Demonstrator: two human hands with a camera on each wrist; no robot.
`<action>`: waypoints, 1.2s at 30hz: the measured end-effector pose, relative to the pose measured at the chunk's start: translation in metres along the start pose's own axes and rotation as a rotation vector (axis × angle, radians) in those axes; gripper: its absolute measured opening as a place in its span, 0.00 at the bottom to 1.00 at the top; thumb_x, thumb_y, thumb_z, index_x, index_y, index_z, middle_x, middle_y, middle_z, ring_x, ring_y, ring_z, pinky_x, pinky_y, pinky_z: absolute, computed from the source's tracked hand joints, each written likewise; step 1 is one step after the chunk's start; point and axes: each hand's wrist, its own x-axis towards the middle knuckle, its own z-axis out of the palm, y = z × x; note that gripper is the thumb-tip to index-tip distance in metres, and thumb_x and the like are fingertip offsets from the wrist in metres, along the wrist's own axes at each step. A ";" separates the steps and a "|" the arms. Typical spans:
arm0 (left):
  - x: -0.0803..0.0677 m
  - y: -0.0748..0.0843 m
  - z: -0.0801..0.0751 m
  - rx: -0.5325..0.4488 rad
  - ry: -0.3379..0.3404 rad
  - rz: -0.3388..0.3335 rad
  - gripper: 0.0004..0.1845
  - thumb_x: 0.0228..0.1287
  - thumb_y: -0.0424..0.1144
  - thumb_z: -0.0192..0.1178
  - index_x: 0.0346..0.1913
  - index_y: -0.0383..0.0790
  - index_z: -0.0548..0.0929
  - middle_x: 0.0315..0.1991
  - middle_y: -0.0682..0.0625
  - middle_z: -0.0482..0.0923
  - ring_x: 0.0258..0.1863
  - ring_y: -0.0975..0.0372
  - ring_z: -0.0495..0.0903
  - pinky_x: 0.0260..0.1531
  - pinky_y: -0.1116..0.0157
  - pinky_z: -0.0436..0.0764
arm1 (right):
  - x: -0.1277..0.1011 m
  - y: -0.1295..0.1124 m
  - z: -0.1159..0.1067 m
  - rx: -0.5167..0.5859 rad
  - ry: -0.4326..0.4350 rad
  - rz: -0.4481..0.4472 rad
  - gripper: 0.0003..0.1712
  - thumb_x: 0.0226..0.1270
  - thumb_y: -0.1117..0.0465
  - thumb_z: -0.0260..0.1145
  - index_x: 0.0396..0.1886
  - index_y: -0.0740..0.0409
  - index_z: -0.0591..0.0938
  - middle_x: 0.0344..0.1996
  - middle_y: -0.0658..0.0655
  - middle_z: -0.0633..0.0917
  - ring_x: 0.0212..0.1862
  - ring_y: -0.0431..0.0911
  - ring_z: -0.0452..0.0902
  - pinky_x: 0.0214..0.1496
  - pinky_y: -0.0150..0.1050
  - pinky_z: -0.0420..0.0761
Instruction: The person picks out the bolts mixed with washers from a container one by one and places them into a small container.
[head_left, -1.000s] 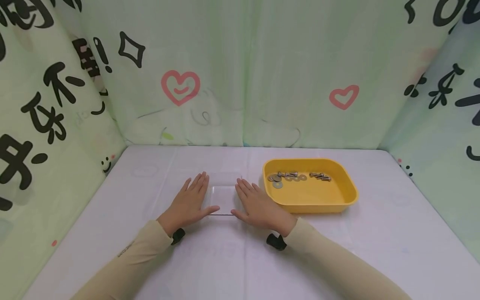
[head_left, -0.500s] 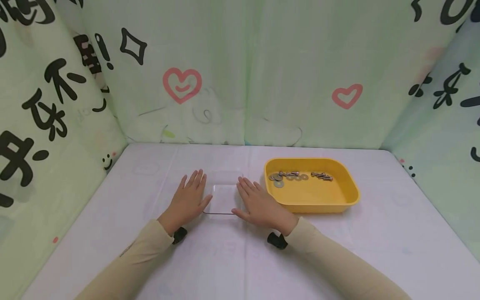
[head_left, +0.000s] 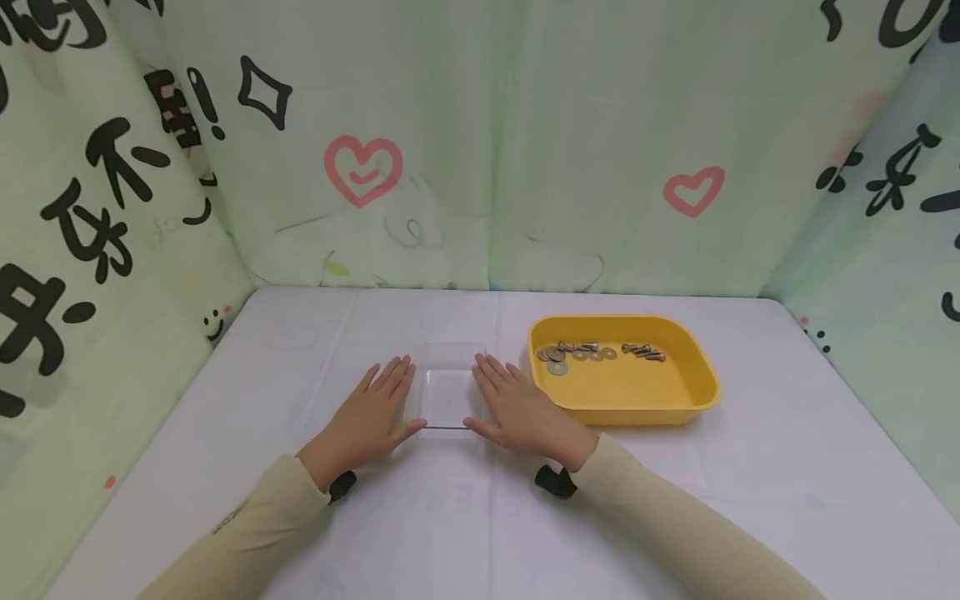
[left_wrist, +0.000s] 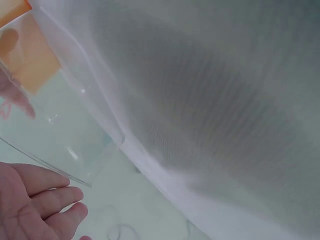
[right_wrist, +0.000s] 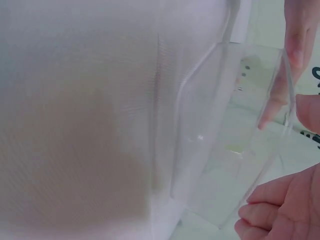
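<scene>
A clear plastic box (head_left: 448,398) stands on the table between the two hands, its see-through walls also showing in the left wrist view (left_wrist: 65,135) and the right wrist view (right_wrist: 220,140). Along its left side lies the left hand (head_left: 365,421), fingers extended and thumb toward the box's front edge. The right hand (head_left: 525,417) is at the opposite side with straight fingers, its thumb by the front right corner. Neither hand curls round the box. Whether the palms touch its walls I cannot tell.
Right of the box stands a yellow tray (head_left: 637,417), close to the right hand. It holds several screws (head_left: 643,352) and several flat washers (head_left: 557,367). White cloth covers the table (head_left: 465,525), and printed fabric walls (head_left: 495,167) enclose its back and sides.
The left hand's thumb drew back from the box's front edge, then came in again. That hand now sits slightly lower in the head view. The right hand has stayed almost still.
</scene>
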 end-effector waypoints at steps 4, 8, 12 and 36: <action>0.000 0.002 -0.001 0.001 -0.008 0.002 0.44 0.66 0.60 0.49 0.70 0.27 0.56 0.72 0.36 0.53 0.73 0.48 0.52 0.72 0.48 0.51 | -0.006 0.000 -0.009 -0.013 0.036 -0.052 0.45 0.69 0.37 0.50 0.73 0.64 0.53 0.75 0.60 0.52 0.76 0.51 0.45 0.76 0.49 0.51; 0.000 0.003 0.000 0.018 -0.016 -0.002 0.45 0.66 0.61 0.49 0.70 0.27 0.55 0.72 0.36 0.53 0.73 0.48 0.52 0.72 0.48 0.52 | -0.016 0.004 -0.024 -0.009 0.089 -0.098 0.45 0.69 0.39 0.52 0.73 0.63 0.53 0.74 0.59 0.52 0.76 0.51 0.46 0.76 0.49 0.52; 0.000 0.004 0.000 0.022 -0.012 -0.004 0.45 0.65 0.62 0.48 0.70 0.27 0.55 0.72 0.36 0.53 0.73 0.48 0.52 0.72 0.48 0.51 | -0.025 0.011 -0.041 0.007 0.136 -0.130 0.43 0.69 0.42 0.54 0.74 0.61 0.53 0.74 0.58 0.55 0.75 0.51 0.49 0.75 0.48 0.54; 0.007 0.006 0.005 0.035 0.013 -0.025 0.53 0.60 0.67 0.51 0.70 0.25 0.52 0.72 0.33 0.51 0.74 0.47 0.50 0.73 0.50 0.50 | -0.051 0.130 -0.082 0.526 0.232 0.077 0.18 0.60 0.62 0.67 0.50 0.62 0.82 0.48 0.62 0.85 0.50 0.53 0.81 0.54 0.47 0.80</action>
